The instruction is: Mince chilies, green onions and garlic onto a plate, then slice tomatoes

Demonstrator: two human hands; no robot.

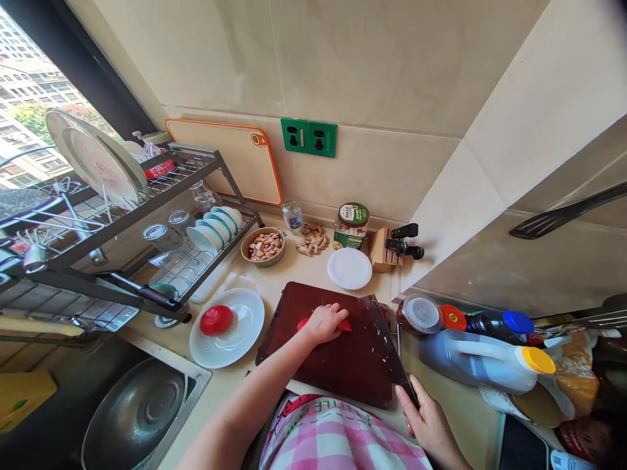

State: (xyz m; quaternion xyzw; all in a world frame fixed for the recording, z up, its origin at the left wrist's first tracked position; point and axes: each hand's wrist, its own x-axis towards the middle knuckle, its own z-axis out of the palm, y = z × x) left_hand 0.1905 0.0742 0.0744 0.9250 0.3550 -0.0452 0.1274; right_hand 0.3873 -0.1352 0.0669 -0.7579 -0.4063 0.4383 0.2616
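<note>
On the dark red-brown cutting board (318, 369), my left hand (327, 323) lies over a red piece (345, 325), which shows on both sides of the hand; the fingers are bent over it. My right hand (424, 411) is wrapped round the handle of a knife (386, 339) at the board's right edge. The blade points away from me along that side, with small pale bits on and beside it. Left of the board, another red piece (216, 320) rests cut side down or rounded side up on a white plate (247, 333).
A dish rack (147, 212) stands left above a sink with a pan (140, 418). Behind the board are a bowl of garlic (264, 248), a glass (292, 217), ginger (312, 239), a jar (351, 225), a white lid (349, 268) and a knife block (379, 250). Bottles (470, 356) crowd the right.
</note>
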